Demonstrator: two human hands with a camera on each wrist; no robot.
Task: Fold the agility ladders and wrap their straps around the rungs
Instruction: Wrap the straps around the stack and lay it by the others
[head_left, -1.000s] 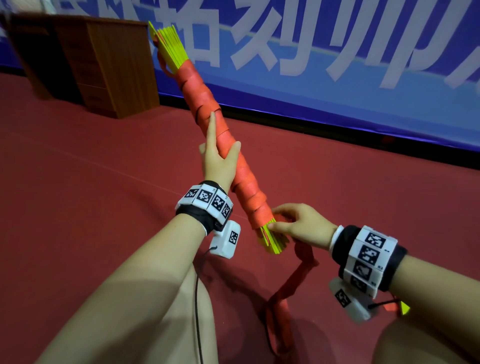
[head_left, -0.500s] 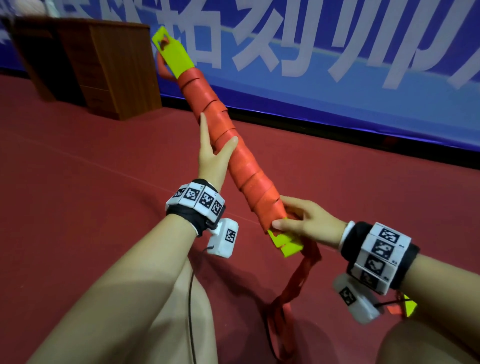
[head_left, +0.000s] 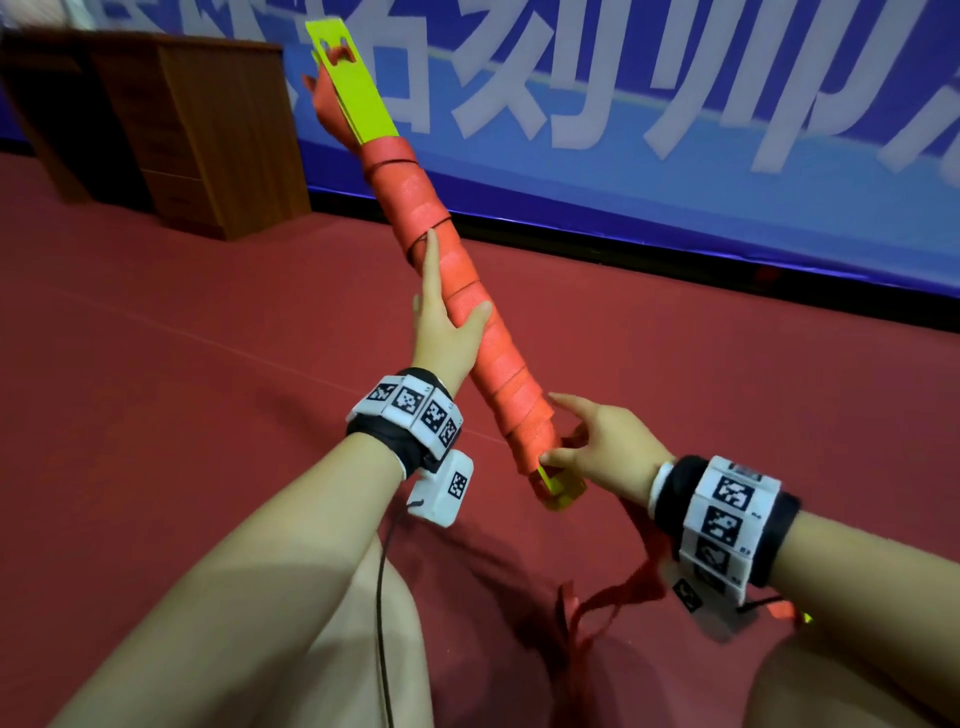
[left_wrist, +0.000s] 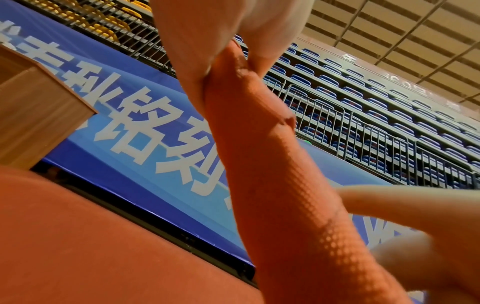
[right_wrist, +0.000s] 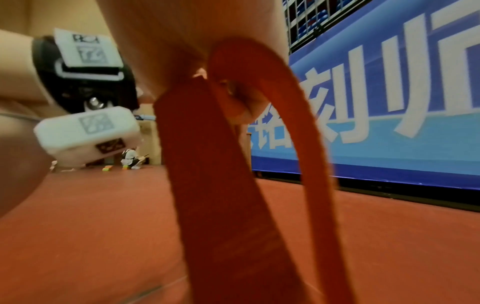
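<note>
A stack of yellow-green ladder rungs (head_left: 353, 88) is bound into a long bundle by orange strap windings (head_left: 467, 312), held slanting up to the left above the floor. My left hand (head_left: 447, 322) grips the bundle's middle, index finger straight along it and thumb across the front. At the lower end my right hand (head_left: 592, 441) pinches the strap against the last winding, just above the rung tips (head_left: 558, 488). The loose strap tail (head_left: 618, 592) hangs from that hand to the floor. In the right wrist view the strap (right_wrist: 226, 174) fills the middle as a loop.
A red sports floor (head_left: 156, 389) lies all around. A wooden cabinet (head_left: 208, 135) stands at the back left against a blue banner wall (head_left: 675, 130). My bent knees (head_left: 311, 649) are under the arms. Far off, a crouching person (right_wrist: 131, 157) shows in the right wrist view.
The bundle has turned about its long axis, so the rungs' flat face now shows at the top. My right hand shifted its hold on the strap at the lower end.
</note>
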